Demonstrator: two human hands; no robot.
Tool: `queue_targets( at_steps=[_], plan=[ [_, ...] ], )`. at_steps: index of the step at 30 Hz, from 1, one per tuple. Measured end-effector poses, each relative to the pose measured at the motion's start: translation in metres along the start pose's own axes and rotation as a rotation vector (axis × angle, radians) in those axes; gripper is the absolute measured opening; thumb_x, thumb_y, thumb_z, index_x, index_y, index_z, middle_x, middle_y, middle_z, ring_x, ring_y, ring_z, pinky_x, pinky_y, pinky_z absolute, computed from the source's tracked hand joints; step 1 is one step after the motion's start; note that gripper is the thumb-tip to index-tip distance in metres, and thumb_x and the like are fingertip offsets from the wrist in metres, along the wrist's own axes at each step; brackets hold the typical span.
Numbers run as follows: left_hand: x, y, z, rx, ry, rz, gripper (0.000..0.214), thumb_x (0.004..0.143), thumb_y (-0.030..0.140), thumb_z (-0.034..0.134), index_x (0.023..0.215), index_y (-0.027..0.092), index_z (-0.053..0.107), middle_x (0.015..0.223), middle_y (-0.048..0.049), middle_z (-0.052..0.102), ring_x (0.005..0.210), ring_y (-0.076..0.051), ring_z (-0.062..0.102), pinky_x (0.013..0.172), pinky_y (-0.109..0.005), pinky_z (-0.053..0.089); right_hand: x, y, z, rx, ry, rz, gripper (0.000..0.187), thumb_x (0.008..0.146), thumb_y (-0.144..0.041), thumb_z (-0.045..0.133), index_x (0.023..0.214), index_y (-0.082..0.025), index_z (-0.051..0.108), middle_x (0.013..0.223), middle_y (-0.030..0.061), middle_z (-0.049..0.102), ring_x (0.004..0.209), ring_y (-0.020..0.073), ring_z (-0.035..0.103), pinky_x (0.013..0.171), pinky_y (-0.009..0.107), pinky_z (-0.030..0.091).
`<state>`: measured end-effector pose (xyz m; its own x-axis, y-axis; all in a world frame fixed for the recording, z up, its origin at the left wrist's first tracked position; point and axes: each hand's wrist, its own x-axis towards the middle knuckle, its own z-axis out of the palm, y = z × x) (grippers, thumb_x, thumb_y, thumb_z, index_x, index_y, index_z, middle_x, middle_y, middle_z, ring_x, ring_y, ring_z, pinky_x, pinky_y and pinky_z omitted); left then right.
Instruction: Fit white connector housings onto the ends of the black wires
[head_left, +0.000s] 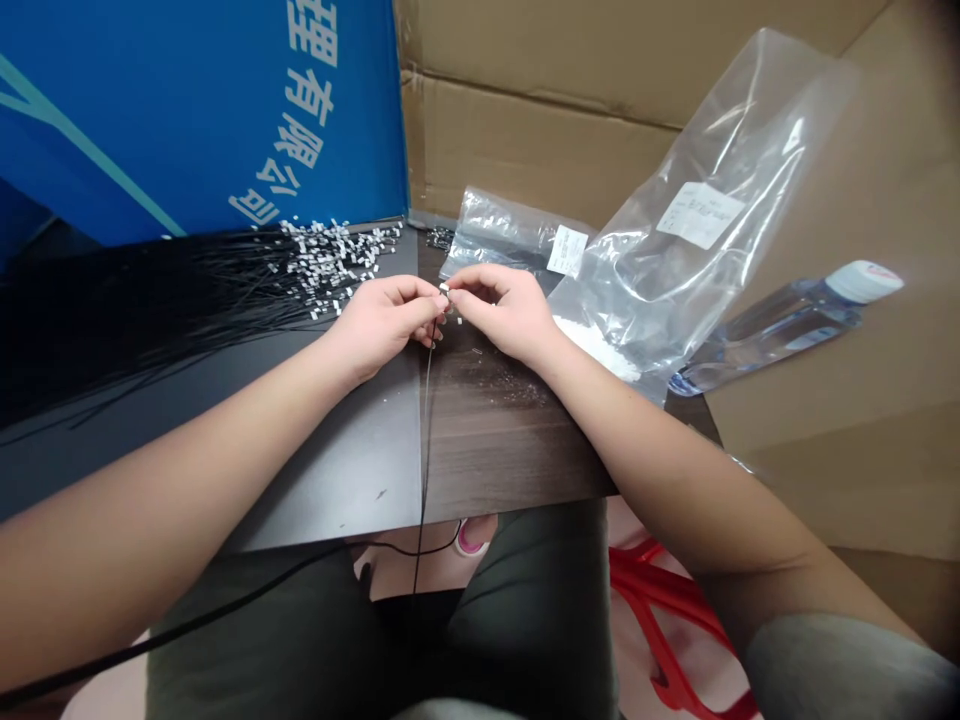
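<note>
Over the dark tabletop, my left hand (386,320) pinches a thin black wire (427,420) close to its upper end. The rest of that wire hangs down past the table's front edge. My right hand (506,310) meets the left, thumb and forefinger closed at a tiny white connector (445,288) at the wire's tip. Fingertips partly cover the connector, so how far the wire sits in it cannot be seen. To the left lies a thick bundle of black wires (135,310) with many white connectors (322,260) on their ends. Small white pieces (596,345) lie by my right wrist.
A large clear plastic bag (697,220) leans at the right, beside a smaller labelled bag (510,230). A water bottle (780,325) lies tilted against cardboard (847,430). Behind stand a blue printed panel (202,110) and more cardboard. Red stool legs (667,610) show below.
</note>
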<state>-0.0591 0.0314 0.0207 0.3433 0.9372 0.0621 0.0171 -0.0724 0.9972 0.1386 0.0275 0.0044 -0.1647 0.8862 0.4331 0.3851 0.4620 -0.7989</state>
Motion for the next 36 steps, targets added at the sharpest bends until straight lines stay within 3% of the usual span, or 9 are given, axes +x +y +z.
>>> queue_targets(
  at_steps=[7, 10, 17, 26, 36],
  plan=[
    [-0.001, 0.000, -0.007, 0.144, -0.032, 0.054, 0.015, 0.083, 0.029, 0.079, 0.077, 0.017, 0.075, 0.057, 0.0012, 0.064, 0.056, -0.012, 0.060, 0.059, -0.024, 0.051, 0.002, -0.009, -0.009, 0.158, -0.092, 0.102, 0.025, 0.093, -0.040, 0.073, 0.099, -0.018, 0.080, 0.096, 0.0055, 0.081, 0.081, 0.0174, 0.069, 0.080, 0.035, 0.056],
    [-0.003, 0.000, -0.008, 0.150, -0.050, 0.044, 0.016, 0.084, 0.030, 0.079, 0.078, 0.016, 0.076, 0.060, 0.0005, 0.065, 0.057, -0.012, 0.060, 0.060, -0.025, 0.051, 0.001, -0.012, -0.012, 0.112, -0.163, 0.056, 0.026, 0.096, -0.042, 0.072, 0.097, -0.017, 0.081, 0.094, 0.0056, 0.081, 0.081, 0.0174, 0.068, 0.079, 0.034, 0.054],
    [-0.004, 0.003, -0.008, 0.269, -0.140, 0.019, 0.018, 0.085, 0.033, 0.078, 0.078, 0.016, 0.076, 0.065, 0.0008, 0.068, 0.056, -0.010, 0.056, 0.057, -0.024, 0.047, -0.002, -0.013, -0.018, -0.063, -0.185, 0.025, 0.019, 0.095, -0.033, 0.069, 0.090, -0.018, 0.080, 0.088, 0.0030, 0.077, 0.077, 0.0162, 0.063, 0.073, 0.031, 0.048],
    [-0.008, 0.001, -0.007, 0.433, -0.062, 0.074, 0.023, 0.089, 0.041, 0.076, 0.083, 0.018, 0.077, 0.068, 0.0002, 0.068, 0.062, -0.014, 0.058, 0.061, -0.027, 0.046, 0.000, -0.013, -0.018, -0.031, -0.228, 0.071, 0.018, 0.092, -0.032, 0.067, 0.088, -0.017, 0.077, 0.081, 0.0014, 0.071, 0.073, 0.0153, 0.057, 0.068, 0.030, 0.042],
    [-0.007, 0.002, -0.007, 0.384, -0.074, 0.020, 0.021, 0.087, 0.036, 0.077, 0.080, 0.017, 0.077, 0.067, 0.0007, 0.067, 0.059, -0.012, 0.056, 0.060, -0.026, 0.047, 0.000, -0.008, -0.014, -0.021, -0.257, 0.048, 0.016, 0.092, -0.030, 0.065, 0.086, -0.018, 0.074, 0.081, 0.0010, 0.070, 0.075, 0.0155, 0.057, 0.070, 0.030, 0.041]
  ],
)
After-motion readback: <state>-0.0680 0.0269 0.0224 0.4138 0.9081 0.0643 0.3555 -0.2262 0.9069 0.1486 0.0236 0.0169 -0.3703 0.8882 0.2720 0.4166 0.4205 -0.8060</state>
